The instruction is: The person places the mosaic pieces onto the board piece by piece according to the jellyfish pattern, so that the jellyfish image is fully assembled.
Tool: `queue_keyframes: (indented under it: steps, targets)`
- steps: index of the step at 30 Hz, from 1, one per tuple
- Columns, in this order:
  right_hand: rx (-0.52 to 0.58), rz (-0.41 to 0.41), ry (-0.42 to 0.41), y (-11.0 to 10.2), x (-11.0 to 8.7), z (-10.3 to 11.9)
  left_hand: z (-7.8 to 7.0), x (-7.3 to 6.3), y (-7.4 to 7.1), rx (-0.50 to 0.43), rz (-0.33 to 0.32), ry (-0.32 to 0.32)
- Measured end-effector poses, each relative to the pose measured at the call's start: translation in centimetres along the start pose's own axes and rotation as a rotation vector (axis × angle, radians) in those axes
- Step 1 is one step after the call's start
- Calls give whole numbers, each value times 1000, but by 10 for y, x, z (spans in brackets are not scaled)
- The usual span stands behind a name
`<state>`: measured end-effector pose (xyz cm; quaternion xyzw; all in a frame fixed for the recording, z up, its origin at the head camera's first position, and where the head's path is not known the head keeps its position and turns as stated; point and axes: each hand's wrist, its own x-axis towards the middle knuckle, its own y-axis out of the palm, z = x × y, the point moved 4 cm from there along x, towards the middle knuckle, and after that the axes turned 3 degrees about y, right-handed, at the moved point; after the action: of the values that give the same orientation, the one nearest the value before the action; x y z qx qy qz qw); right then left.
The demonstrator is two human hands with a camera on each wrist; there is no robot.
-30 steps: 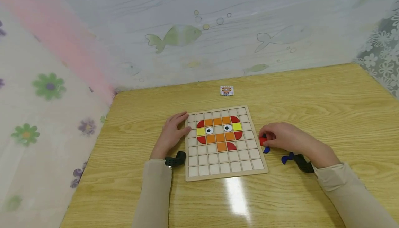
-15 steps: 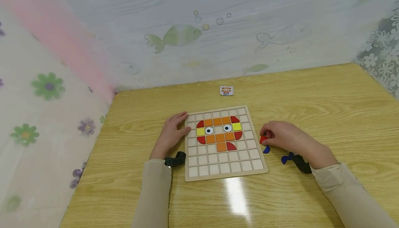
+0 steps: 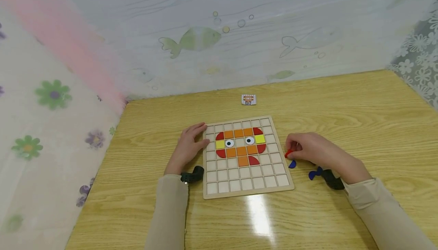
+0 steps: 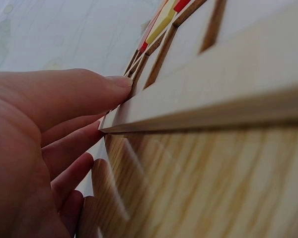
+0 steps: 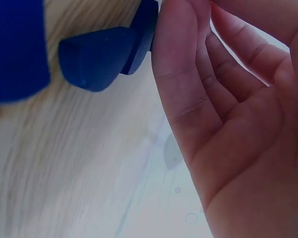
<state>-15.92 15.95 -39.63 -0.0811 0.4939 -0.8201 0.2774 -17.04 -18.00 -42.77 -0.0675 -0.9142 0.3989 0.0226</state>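
Small flat red piece, apparently painted wood or plastic: located just off the board's right edge, pinched between the right hand's thumb and fingertips. Full outline covered by the fingers. Assessed as light, stiff, not readily damaged; smooth faces may slip, so hold is best taken on opposite edges. Just beside it on the table: a blue piece with a rounded edge. Square pale wooden grid board: flat on the table, some cells filled with coloured pieces. Left hand: fingers extended, loosely spread, thumb touching the board's left rim. Beyond the board: small printed card.
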Motion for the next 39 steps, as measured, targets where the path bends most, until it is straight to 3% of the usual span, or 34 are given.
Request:
queue_keyframes:
  steps: [11, 23, 31, 39]
  targets:
    - [-35, -30, -72, -2, 4, 14, 0, -1, 0, -8, 1, 5]
    - [37, 35, -69, 9, 27, 41, 0, -1, 0, -15, 1, 4]
    - [29, 20, -104, 14, 41, 62, 1, -1, 0, -16, 0, 4]
    - [35, 65, -113, 22, 50, 80, 0, -1, 0, -12, 0, 20]
